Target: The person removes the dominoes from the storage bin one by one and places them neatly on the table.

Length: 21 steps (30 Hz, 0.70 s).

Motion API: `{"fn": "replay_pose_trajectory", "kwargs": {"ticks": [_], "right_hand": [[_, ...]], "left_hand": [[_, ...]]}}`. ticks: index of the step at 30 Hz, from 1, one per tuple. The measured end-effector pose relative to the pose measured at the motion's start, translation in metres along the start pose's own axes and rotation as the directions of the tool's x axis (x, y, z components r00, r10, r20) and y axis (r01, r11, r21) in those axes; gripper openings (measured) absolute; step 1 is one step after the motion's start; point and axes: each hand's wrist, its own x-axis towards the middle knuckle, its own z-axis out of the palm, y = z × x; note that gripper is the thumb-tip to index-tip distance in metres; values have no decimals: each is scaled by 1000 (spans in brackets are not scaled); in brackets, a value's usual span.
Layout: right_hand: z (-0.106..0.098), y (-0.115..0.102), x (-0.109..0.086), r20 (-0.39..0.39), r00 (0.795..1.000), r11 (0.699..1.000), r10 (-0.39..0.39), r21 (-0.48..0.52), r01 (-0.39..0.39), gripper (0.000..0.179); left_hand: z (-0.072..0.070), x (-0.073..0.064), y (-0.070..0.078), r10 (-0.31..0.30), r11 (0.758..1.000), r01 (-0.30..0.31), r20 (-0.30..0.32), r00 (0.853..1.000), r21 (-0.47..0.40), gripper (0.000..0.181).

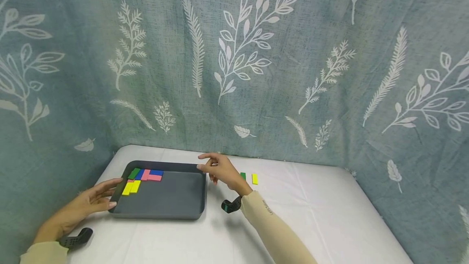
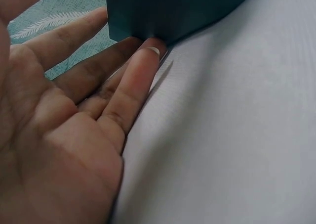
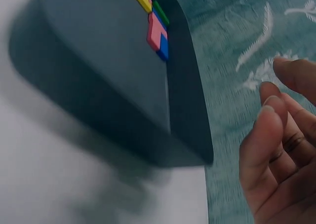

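A dark grey tray [image 1: 172,199] lies on a white-covered table. At its left end my left hand [image 1: 86,203] touches the outer wall with fairly straight fingers, and in the left wrist view the fingertips [image 2: 143,61] meet the wall's base. Flat coloured blocks lie grouped in the tray's far left corner: a green block [image 1: 134,173], blue ones [image 1: 156,172], pink ones [image 1: 154,177] and two yellow ones [image 1: 127,188]. Over the tray's far right corner hangs my right hand [image 1: 223,172], its fingers loosely bent. The right wrist view shows nothing held in that hand [image 3: 281,145].
Right of the tray, a yellow block [image 1: 255,179] and a green block [image 1: 243,175], partly hidden by my right hand, lie on the white cloth [image 1: 293,215]. A teal curtain with white leaves [image 1: 256,125] hangs behind the table and along both sides.
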Motion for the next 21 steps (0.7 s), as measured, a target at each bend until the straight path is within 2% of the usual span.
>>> {"fn": "replay_pose_trajectory", "kwargs": {"ticks": [4, 13, 21], "right_hand": [[17, -6, 8, 28, 1000, 1000, -7, 6, 7, 39], [51, -6, 29, 66, 997, 999, -33, 6, 33, 36], [75, -10, 44, 81, 996, 999, -35, 20, 33, 37]], "left_hand": [[0, 2, -1, -38, 999, 38, -10, 999, 1, 77], [1, 2, -2, -13, 1000, 13, -15, 1000, -4, 77], [0, 2, -5, -23, 1000, 23, -27, 999, -11, 77]]}}
